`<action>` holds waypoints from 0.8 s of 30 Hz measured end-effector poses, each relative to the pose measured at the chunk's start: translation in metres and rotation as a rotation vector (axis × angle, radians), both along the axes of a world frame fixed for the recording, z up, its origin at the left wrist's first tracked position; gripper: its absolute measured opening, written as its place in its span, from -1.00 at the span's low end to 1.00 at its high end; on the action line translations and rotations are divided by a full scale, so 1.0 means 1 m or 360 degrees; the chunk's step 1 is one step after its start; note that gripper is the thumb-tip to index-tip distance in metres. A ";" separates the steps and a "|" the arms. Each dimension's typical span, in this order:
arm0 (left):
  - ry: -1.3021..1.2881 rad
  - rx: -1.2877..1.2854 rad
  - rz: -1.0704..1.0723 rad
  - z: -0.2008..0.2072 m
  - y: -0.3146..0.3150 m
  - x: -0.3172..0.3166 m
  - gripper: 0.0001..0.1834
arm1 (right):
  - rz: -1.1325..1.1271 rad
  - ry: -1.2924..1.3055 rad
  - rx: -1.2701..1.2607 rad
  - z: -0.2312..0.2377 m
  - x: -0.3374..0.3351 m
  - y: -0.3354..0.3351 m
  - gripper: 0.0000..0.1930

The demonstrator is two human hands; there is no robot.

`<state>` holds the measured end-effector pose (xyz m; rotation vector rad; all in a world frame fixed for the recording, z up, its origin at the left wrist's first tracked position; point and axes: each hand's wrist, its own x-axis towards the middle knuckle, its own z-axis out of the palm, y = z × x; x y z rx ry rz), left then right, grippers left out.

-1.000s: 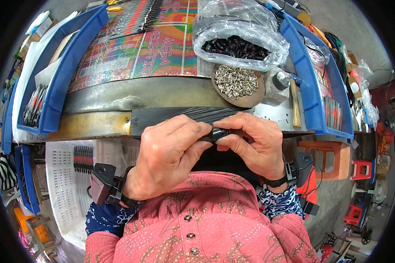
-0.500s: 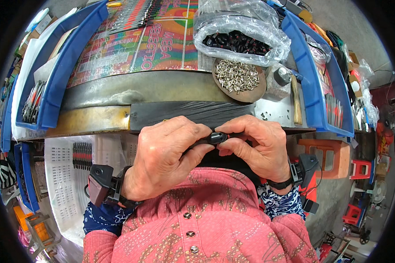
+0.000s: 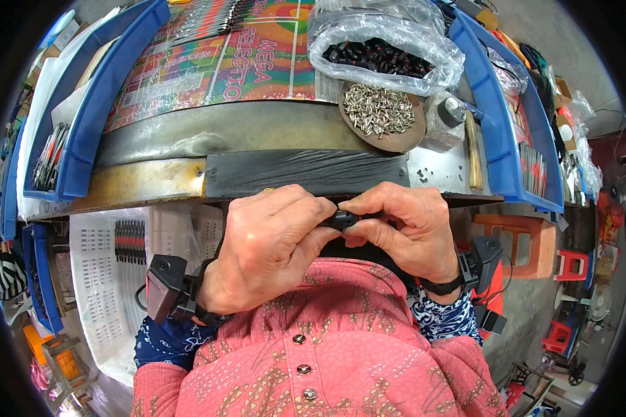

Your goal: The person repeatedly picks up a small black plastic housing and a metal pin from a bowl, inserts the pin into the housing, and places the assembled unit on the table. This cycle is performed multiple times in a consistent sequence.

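Observation:
My left hand (image 3: 271, 244) and my right hand (image 3: 407, 235) meet just in front of the bench edge. Between their thumbs and forefingers they pinch a small, glossy black plastic piece (image 3: 341, 220). Its ends are hidden under my fingers. Past my hands, a clear plastic bag (image 3: 330, 64) lies open, full of small black pieces with red bits (image 3: 379, 57). Close before it, a round brown dish (image 3: 401, 142) holds a heap of small silver metal pins (image 3: 377, 111).
Blue trays stand at left (image 3: 94, 115) and right (image 3: 497, 118), both with slender red-and-black items. More such items (image 3: 212, 19) lie on the printed sheet. A jar (image 3: 444, 125) and a brush-like wooden tool (image 3: 474, 153) are at the right. Below left sits a white basket (image 3: 97, 278).
The black piece has turned slightly between my fingers, and its glossy oval face shows less. Both hands stay in nearly the same place. The view has shifted a little.

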<state>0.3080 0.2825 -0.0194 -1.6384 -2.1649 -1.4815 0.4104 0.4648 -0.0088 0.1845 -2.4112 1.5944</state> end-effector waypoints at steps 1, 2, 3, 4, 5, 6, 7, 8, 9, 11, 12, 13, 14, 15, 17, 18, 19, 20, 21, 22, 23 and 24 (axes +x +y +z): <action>0.0000 -0.0018 0.0001 0.000 -0.001 0.000 -0.77 | 0.0001 -0.0010 0.0036 0.000 0.001 0.001 -0.85; 0.0001 -0.0036 0.0003 0.000 -0.001 0.000 -0.77 | 0.0003 -0.0020 0.0072 0.001 0.001 0.001 -0.84; 0.0014 -0.0021 0.0003 0.000 0.000 -0.001 -0.77 | 0.0000 -0.0025 0.0089 0.001 0.001 0.002 -0.83; 0.0028 -0.0005 0.0005 0.000 0.002 -0.003 -0.77 | -0.0013 -0.0021 0.0091 0.001 0.001 0.001 -0.83; 0.0042 0.0006 0.0009 0.000 0.003 -0.005 -0.77 | -0.0031 -0.0010 0.0077 0.001 0.000 0.001 -0.83; 0.0053 0.0001 0.0008 0.000 0.003 -0.005 -0.77 | -0.0052 0.0001 0.0065 0.001 0.000 0.001 -0.83; 0.0064 -0.0012 0.0008 0.001 0.003 -0.006 -0.77 | -0.0053 -0.0009 0.0066 0.002 0.000 0.002 -0.82; 0.0078 -0.0036 0.0015 0.002 0.004 -0.007 -0.76 | -0.0053 -0.0023 0.0063 0.004 0.000 0.003 -0.82; 0.0076 -0.0019 0.0006 0.002 0.004 -0.007 -0.76 | -0.0054 -0.0051 0.0059 0.005 0.000 0.004 -0.82; 0.0084 -0.0002 0.0008 0.003 0.007 -0.008 -0.75 | -0.0046 -0.0020 0.0113 0.007 0.001 0.005 -0.82; 0.0080 0.0012 0.0012 0.003 0.008 -0.007 -0.75 | -0.0044 -0.0013 0.0143 0.008 0.002 0.006 -0.82; 0.0074 0.0022 0.0022 0.002 0.009 -0.007 -0.75 | -0.0055 -0.0001 0.0120 0.007 0.002 0.006 -0.81; 0.0071 0.0021 0.0037 0.002 0.009 -0.006 -0.75 | -0.0066 0.0010 0.0097 0.006 0.001 0.005 -0.81; 0.0060 0.0023 0.0042 0.002 0.009 -0.005 -0.75 | -0.0075 0.0022 0.0077 0.006 0.001 0.005 -0.81; 0.0055 -0.0005 0.0071 0.002 0.009 -0.005 -0.74 | -0.0063 0.0038 0.0104 0.006 0.001 0.006 -0.81; 0.0055 0.0017 0.0063 0.003 0.009 -0.006 -0.74 | -0.0059 0.0036 0.0112 0.006 0.001 0.007 -0.81; 0.0061 0.0025 0.0062 0.003 0.009 -0.006 -0.74 | -0.0059 0.0067 0.0128 0.006 0.001 0.008 -0.82; 0.0078 0.0007 0.0071 0.004 0.010 -0.006 -0.74 | -0.0055 0.0055 0.0156 0.007 0.001 0.009 -0.81; 0.0029 0.0067 0.0040 0.003 0.012 -0.006 -0.75 | -0.0064 0.0070 0.0154 0.006 0.000 0.009 -0.81; 0.0046 0.0081 0.0046 0.004 0.013 -0.006 -0.75 | -0.0074 0.0061 0.0144 0.006 -0.001 0.008 -0.81; 0.0060 0.0086 0.0056 0.004 0.014 -0.006 -0.75 | -0.0071 0.0065 0.0138 0.005 -0.002 0.009 -0.81; 0.0072 0.0086 0.0065 0.004 0.015 -0.006 -0.75 | -0.0066 0.0063 0.0138 0.005 -0.003 0.010 -0.80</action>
